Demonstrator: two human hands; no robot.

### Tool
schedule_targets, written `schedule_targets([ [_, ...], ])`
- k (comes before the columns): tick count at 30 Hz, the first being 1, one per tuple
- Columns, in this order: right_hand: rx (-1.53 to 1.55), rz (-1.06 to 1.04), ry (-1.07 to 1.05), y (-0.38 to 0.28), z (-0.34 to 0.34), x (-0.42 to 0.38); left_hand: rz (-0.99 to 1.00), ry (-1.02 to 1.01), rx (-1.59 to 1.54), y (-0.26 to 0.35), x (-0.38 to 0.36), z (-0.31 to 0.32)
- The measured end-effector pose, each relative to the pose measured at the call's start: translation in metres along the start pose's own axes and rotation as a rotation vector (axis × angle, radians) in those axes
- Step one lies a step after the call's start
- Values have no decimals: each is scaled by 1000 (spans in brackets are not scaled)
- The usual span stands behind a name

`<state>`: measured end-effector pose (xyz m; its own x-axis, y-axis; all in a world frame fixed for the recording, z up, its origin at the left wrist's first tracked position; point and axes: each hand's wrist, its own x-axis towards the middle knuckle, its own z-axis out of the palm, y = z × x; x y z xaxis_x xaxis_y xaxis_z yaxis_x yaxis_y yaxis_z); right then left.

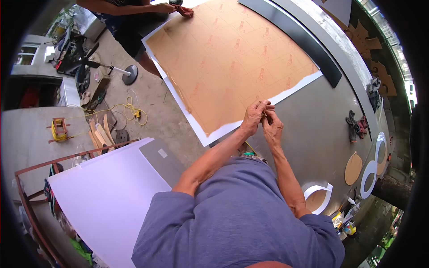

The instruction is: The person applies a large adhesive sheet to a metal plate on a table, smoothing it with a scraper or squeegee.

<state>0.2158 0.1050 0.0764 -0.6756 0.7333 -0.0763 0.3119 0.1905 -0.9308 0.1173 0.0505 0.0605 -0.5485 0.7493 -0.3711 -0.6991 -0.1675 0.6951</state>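
Observation:
My left hand (254, 118) and my right hand (273, 128) meet in front of my chest, fingers bent and pinched together. Something small and brownish may be between the fingertips, too small to name. Just beyond them lies a large sheet (237, 67) covered in brown paper with red print and faint drawn lines. White shows along its near and left edges, where the brown covering ends unevenly. The sheet rests on a grey table (308, 120). Both hands are over its near edge; contact with it cannot be told.
Another person's hand (167, 7) holds a red glove (184, 11) at the sheet's far left corner. A dark strip (295, 40) lies along the far side. Gloves (353, 127) and ring-shaped cutouts (369, 179) are at right. White sheets (111, 192) lie at left; a fan (129, 75) and yellow cord (129, 108) are on the floor.

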Motion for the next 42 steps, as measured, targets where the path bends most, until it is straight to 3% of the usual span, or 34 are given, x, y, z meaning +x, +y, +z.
schedule_targets([
  [1,-102,-84,-26,-3,-3,-1,-33,22,107,-2,-1,-7],
  [4,27,-215,-273,26,-9,5,-106,105,248,14,-16,-30],
  [7,-198,-157,-280,25,-41,25,-3,222,401,32,-41,-64],
  [10,-226,-98,-71,62,-85,75,-51,272,513,37,-59,-114],
  [14,-409,-1,250,132,-172,160,-163,259,429,39,-58,-105],
  [16,-452,195,456,153,-219,198,-187,227,398,39,-39,-85],
  [18,-372,343,582,186,-269,236,-207,156,382,35,-11,-75],
  [20,-507,393,614,202,-306,262,-198,124,384,34,24,-53],
  [24,-157,505,646,236,-346,308,-196,50,398,38,102,-1],
  [30,-151,673,670,250,-347,369,-235,-12,296,44,238,65],
  [33,-143,747,796,243,-336,387,-205,44,309,46,294,99],
  [36,384,822,698,227,-337,395,-248,51,252,41,348,108],
  [39,688,497,522,222,-329,394,-267,102,182,41,383,120],
  [40,898,405,506,208,-325,395,-304,-86,137,37,402,106],
  [42,976,334,499,200,-332,409,-285,17,149,39,415,120],
])
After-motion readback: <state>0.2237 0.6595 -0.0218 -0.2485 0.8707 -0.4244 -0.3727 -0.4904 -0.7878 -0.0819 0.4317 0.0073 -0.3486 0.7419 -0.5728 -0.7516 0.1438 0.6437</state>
